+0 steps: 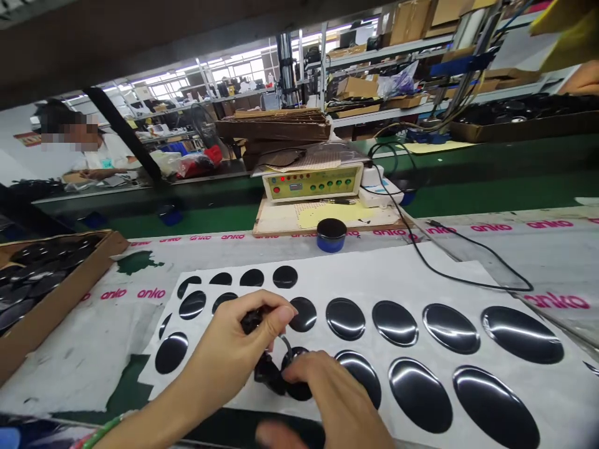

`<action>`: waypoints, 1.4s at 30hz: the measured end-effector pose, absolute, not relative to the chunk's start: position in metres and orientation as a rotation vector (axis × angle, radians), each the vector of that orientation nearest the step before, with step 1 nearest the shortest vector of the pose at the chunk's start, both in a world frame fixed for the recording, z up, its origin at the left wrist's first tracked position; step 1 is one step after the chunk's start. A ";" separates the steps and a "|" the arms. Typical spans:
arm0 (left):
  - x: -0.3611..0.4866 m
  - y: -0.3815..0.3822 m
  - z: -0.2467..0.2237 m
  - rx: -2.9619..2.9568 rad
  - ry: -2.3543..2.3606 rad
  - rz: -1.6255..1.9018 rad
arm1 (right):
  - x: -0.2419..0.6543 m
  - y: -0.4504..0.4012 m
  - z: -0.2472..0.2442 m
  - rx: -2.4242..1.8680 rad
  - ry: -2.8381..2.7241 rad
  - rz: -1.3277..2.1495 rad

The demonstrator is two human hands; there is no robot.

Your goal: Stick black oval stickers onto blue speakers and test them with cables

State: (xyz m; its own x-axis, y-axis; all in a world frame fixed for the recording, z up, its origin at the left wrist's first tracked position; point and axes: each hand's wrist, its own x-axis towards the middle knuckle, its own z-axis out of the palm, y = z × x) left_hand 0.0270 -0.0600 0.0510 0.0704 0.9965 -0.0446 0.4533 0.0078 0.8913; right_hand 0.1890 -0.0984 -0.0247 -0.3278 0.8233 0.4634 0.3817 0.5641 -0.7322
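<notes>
My left hand [236,343] is closed, with thumb and forefinger pinched together over a white sheet [393,268] of glossy black ovals. Dark, shiny material shows inside its grip, and a small glossy black part [270,374] sits just below it; its exact kind is unclear. From the left fingertips a thin, curved grey strip [287,344] runs down towards my right hand [339,399]. The right forefinger is bent beside the black part, while its blurred thumb stands apart near the bottom edge. Several black ovals [395,323] lie in rows on the sheet; the hands hide some of them.
A blue-sided round container [331,236] with a black top stands behind the sheet. Farther back is a control box [313,182] with buttons. A black cable [472,287] crosses the right side. A cardboard box [70,287] of black discs stands left; a person [110,153] sits beyond.
</notes>
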 end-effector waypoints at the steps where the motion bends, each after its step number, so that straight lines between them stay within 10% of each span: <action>1: 0.022 -0.062 0.054 1.544 1.501 0.896 | 0.180 -0.097 -0.026 -0.965 -1.924 0.713; 17: -0.028 -0.075 0.054 0.884 1.434 1.156 | 0.136 -0.093 -0.009 -1.066 -1.500 1.521; 28: -0.063 -0.070 0.083 1.054 1.575 1.207 | 0.122 -0.086 -0.036 -1.127 -2.360 0.117; 42: 0.074 0.005 0.025 2.861 0.926 0.152 | 0.284 -0.063 -0.047 -1.417 -2.108 0.055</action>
State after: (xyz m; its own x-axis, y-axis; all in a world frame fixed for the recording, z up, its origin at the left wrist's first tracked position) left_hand 0.0736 0.0048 0.0255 0.8066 0.5885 0.0556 0.5753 -0.8031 0.1552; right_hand 0.2844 -0.0627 -0.0465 -0.2571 0.8568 0.4471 0.8324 0.4313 -0.3480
